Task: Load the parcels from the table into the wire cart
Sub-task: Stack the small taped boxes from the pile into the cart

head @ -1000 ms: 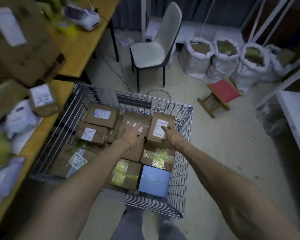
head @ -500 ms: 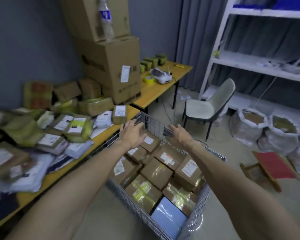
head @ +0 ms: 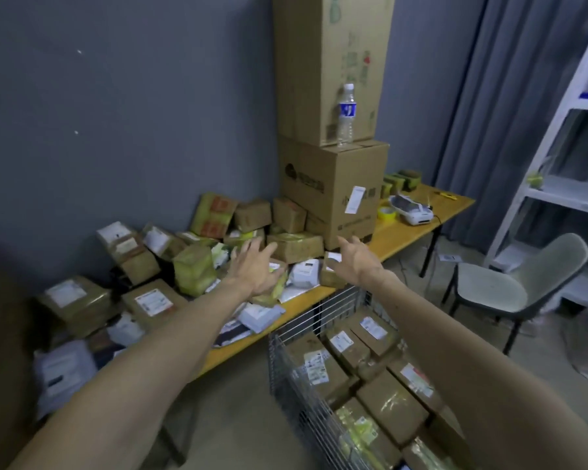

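Fingers (head: 252, 247) of the left hand (head: 255, 269) and of the right hand (head: 358, 261) are spread and empty, reaching over the tabletop (head: 418, 218) toward the parcels (head: 296, 245) heaped along its far side. At near right, the wire cart (head: 296, 368) already holds a layer of boxes. Step judged: reaching for the next pickup. Next, both hands need to close on one parcel's sides.

Left hand (head: 253, 266): centre of frame, fingers spread, empty, above the parcels (head: 197, 262)
Right hand (head: 357, 261): centre, spread, empty, near a small parcel (head: 331, 271)
Desk (head: 418, 220): yellow, parcels piled
Wire cart (head: 292, 371): lower right, holds boxes
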